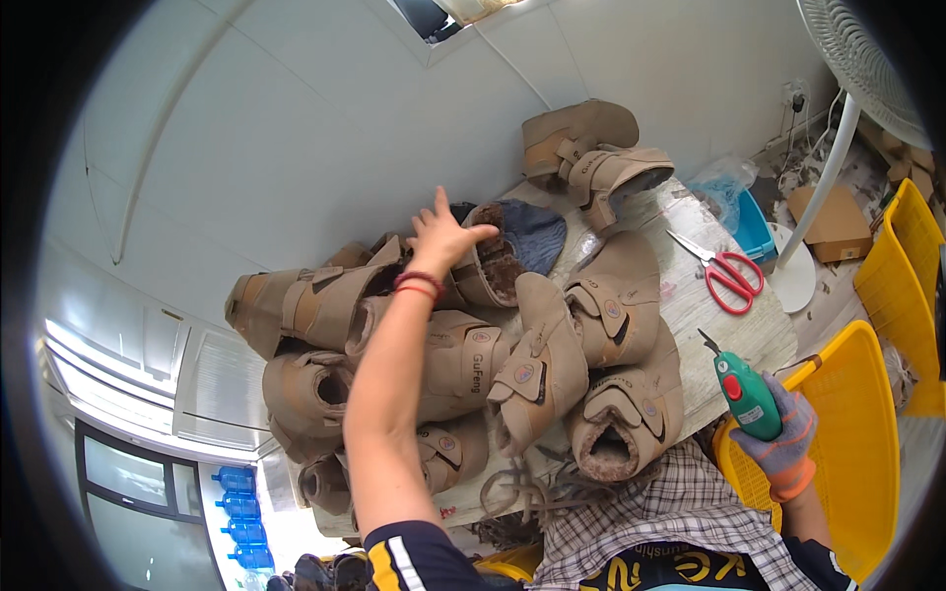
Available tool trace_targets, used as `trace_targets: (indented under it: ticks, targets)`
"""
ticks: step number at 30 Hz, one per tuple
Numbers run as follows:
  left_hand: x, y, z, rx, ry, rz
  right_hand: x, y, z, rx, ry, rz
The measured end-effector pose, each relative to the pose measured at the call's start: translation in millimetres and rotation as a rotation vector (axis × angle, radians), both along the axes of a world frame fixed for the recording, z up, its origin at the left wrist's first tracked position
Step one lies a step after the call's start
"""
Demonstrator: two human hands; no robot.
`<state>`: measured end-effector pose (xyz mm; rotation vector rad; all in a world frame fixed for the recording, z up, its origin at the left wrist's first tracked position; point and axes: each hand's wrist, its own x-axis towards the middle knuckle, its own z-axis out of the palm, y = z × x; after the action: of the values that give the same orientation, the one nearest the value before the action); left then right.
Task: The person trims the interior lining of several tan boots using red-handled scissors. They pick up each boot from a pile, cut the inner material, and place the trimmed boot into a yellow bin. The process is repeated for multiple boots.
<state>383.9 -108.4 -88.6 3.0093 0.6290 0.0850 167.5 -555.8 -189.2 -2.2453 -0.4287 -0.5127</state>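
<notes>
So the bare left hand (445, 239) is hovering around 11 o'clock, fingers splayed, by a fur-lined boot (501, 281) just above centre. It isn't gripping anything; can't tell if it's touching. The gloved right hand (785, 435) at 4 o'clock is clutching a green handheld power tool (751, 402), slim tip pointing toward 11. What's bugging me: if that tip's straying near bare fingers, skin's risking a nick. The stacked boots (284, 389) at 9 are leaning together, so one tug could be toppling several. Red-handled scissors (731, 279) are lying exposed at 3, asking for a snag.

Green tool (747, 396) in right grip (785, 439)
</notes>
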Motion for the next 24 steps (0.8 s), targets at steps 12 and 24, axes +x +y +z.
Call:
trace_targets:
  ticks: [12, 24]
  targets:
    - [46.6, 46.3, 20.5, 0.323, -0.105, 0.081, -2.3, -5.6, -12.1, -0.018, 0.062, -0.022]
    - [8.9, -4.0, 164.4, 0.119, -0.178, 0.055, -9.2, -1.4, 3.1, 0.019, 0.012, 0.026]
